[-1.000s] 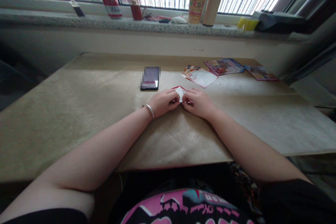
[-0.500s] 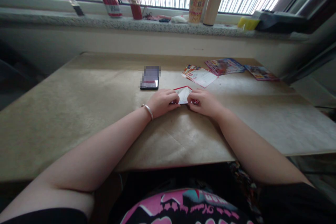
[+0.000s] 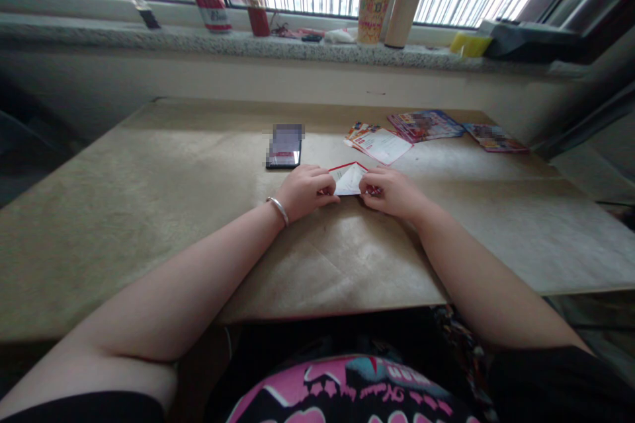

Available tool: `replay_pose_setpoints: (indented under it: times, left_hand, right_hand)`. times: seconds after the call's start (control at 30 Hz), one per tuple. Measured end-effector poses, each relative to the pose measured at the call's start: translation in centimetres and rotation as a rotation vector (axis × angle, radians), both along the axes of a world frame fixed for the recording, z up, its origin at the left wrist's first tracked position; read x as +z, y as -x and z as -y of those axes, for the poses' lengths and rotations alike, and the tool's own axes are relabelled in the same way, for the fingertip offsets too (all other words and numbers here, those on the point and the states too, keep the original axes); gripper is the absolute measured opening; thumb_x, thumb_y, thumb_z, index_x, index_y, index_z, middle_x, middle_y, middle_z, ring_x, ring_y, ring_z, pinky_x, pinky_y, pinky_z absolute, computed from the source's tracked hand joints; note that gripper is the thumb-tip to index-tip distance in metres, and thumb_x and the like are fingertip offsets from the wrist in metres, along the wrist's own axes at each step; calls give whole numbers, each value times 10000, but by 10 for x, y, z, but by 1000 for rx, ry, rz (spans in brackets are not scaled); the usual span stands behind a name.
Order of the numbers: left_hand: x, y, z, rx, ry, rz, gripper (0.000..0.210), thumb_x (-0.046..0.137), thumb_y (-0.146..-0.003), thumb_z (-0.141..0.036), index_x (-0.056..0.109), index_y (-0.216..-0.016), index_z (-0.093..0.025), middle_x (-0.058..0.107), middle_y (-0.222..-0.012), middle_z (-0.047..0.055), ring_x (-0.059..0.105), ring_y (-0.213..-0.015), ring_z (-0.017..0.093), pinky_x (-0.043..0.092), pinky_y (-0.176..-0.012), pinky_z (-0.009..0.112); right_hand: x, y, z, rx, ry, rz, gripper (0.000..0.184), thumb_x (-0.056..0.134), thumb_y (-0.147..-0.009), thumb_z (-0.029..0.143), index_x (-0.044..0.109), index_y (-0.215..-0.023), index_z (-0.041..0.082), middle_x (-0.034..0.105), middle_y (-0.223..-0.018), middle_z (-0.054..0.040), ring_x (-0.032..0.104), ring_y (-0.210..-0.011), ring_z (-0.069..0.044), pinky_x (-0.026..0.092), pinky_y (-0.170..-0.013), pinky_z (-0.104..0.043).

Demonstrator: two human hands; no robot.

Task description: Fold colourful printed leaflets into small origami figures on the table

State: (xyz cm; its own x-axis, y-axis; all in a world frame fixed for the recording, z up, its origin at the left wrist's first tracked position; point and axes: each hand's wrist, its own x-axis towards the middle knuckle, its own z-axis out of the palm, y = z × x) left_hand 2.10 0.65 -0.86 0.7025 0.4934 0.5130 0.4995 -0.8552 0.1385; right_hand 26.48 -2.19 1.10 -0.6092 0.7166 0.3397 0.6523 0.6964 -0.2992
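Note:
A folded sheet of paper [image 3: 349, 180], white with a red edge and creases meeting at a peak, lies on the table between my hands. My left hand [image 3: 308, 192], with a silver bangle [image 3: 278, 209] at its wrist, is closed on the paper's left side, fingers curled. On the opposite side my right hand [image 3: 389, 192] pinches the paper's right part, where some red-patterned surface shows under the fingers. The corners inside both grips are hidden. Just beyond my left hand lies a phone [image 3: 285, 147], its screen blurred.
White and orange printed sheets [image 3: 381, 144] lie beyond my right hand, with colourful leaflets [image 3: 426, 125] behind them and another leaflet [image 3: 496, 137] farther right. The windowsill [image 3: 297, 46] holds a red can [image 3: 211, 6], a patterned cup [image 3: 373, 12] and a cardboard tube [image 3: 404, 3].
My hands have moved slightly apart along the paper, the right one a little to the right. More of the white folded face shows between them.

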Motion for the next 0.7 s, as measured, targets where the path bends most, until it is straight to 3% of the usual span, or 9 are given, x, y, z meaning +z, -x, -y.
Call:
replay_pose_setpoints:
  times: [0.33, 0.53, 0.7]
  left_hand:
    - [-3, 10, -6, 104, 84, 124, 300, 756, -799, -331, 541, -667, -169, 584, -696, -9, 516, -654, 127, 382, -640, 250]
    - [-1, 5, -2, 64, 70, 77, 166, 740, -804, -275, 631, -884, -179, 634, -880, 34, 566, -812, 167, 434, -752, 282]
    - [0, 2, -1, 49, 10, -1, 80, 641, -855, -230, 632, -794, -179, 639, -827, 40, 557, -769, 169, 418, -725, 288]
  right_hand:
    - [-7, -28, -12, -90, 27, -12, 24, 590, -737, 176, 597, -731, 198, 615, -759, -37, 543, -731, -178, 399, -669, -279]
    - [-4, -13, -6, -55, -5, 37, 43, 582, -753, 168, 593, -722, 197, 619, -753, -33, 552, -747, -177, 394, -695, -283]
    - [-1, -1, 0, -34, -28, 56, 44, 584, -759, 168, 602, -738, 202, 631, -782, -34, 557, -778, -180, 393, -729, -292]
